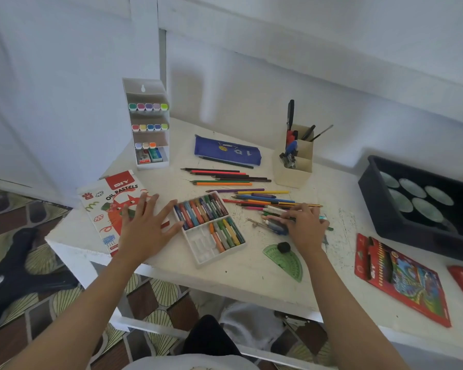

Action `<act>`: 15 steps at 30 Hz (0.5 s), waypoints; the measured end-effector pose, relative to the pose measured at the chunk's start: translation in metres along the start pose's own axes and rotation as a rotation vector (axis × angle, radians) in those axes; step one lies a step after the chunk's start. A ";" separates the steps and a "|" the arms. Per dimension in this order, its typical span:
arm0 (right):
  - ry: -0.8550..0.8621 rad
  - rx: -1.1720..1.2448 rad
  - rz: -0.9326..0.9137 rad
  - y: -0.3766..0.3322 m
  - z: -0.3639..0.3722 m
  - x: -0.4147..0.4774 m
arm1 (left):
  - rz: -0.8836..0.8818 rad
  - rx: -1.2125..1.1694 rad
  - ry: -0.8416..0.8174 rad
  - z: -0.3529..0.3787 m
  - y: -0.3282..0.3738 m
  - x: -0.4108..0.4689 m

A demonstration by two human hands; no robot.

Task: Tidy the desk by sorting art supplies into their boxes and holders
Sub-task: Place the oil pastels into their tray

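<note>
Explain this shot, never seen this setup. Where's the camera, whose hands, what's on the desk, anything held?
No robot here: a person works with bare hands, and the single picture comes from a wide-angle camera worn on their head, looking forward and down. So both arms enter from the bottom. The left hand is open, fingers spread over the oil pastels box, fingertips by the white pastel tray. The right hand has its fingers curled over a small pile of pencils; whether it grips any is not clear. On the white desk also lie loose coloured pencils, a blue pencil case, a green protractor and a red pencil pack. A marker rack and a beige holder stand at the back; a black tray sits to the right.
</note>
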State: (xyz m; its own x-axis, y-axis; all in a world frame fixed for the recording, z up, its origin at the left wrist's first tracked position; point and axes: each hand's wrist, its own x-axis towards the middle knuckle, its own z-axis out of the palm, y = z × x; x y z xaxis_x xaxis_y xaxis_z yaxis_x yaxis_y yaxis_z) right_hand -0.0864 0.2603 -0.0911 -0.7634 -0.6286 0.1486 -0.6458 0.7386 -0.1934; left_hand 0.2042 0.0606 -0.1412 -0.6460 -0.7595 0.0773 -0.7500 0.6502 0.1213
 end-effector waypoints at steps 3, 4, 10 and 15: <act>0.031 0.033 0.008 -0.001 0.002 -0.001 | 0.001 0.004 -0.001 0.001 -0.001 0.000; 0.046 0.061 0.014 -0.001 0.002 -0.002 | 0.001 0.004 -0.002 0.001 -0.001 0.000; 0.092 0.344 0.071 -0.012 -0.001 -0.010 | 0.001 -0.017 0.006 0.001 0.000 -0.001; -0.057 0.760 0.097 -0.035 -0.019 -0.032 | -0.002 -0.023 0.015 0.001 0.000 0.000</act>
State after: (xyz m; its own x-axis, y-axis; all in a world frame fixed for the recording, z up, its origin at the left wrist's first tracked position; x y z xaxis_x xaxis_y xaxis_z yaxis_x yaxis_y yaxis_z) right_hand -0.0395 0.2594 -0.0710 -0.8014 -0.5959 0.0507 -0.3744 0.4338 -0.8196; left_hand 0.2039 0.0611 -0.1419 -0.6421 -0.7612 0.0915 -0.7477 0.6481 0.1444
